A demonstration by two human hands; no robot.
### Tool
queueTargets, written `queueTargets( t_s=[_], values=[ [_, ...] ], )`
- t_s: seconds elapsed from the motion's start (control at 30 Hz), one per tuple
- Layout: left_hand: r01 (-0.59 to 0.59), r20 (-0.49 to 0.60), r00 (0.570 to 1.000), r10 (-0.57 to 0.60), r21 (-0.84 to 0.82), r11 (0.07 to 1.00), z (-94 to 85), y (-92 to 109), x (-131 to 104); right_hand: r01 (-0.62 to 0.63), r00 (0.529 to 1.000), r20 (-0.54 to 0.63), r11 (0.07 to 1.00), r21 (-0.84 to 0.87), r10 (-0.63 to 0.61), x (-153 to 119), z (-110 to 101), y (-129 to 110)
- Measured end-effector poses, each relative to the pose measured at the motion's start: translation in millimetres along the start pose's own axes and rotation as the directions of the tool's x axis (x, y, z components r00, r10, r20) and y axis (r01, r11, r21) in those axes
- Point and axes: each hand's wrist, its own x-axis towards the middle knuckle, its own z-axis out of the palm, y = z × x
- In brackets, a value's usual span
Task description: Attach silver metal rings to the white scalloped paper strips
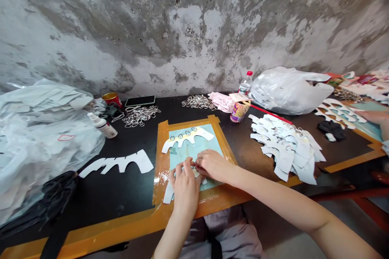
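Note:
Both my hands work close together over a white cut-out piece (168,194) on the pale blue sheet (214,147). My left hand (186,186) has its fingers bent onto the piece, and my right hand (212,164) is closed beside it, fingertips pressed together. What the fingertips hold is hidden. Above them on the sheet lies another scalloped white piece (205,133) with a yellow band and several metal rings along it. A plain scalloped piece (144,162) rests on the black table to the left.
Metal rings (141,115) lie by a phone (140,100) and a white bottle (103,125). Behind are more rings (198,102), a pink cloth (223,101) and a cup (239,111). Right are piled white pieces (287,145), a plastic bag (288,91) and another person's hand (375,118).

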Motion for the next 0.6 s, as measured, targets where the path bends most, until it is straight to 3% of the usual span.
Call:
queueTargets(
  t_s=[0.2,0.37,0.47,0.6],
  values=[
    [-0.033,0.097,0.995,0.021,0.130,0.991,-1.8,-6,9,0.028,0.998,-0.050,0.999,-0.025,-0.029,-1,5,2],
    [-0.122,0.179,0.982,0.066,0.321,0.939,-2.5,-13,4,-0.044,0.999,0.017,0.999,0.026,0.044,7,8,4],
    [-0.133,0.173,0.983,0.068,0.398,0.908,-0.4,-10,0,-0.044,0.999,0.022,0.999,0.029,0.043,9,9,3],
    [-0.120,0.242,0.970,0.020,0.409,0.905,-1.5,-4,4,0.003,1.000,-0.031,1.000,-0.002,-0.003,4,12,5]
  ],
)
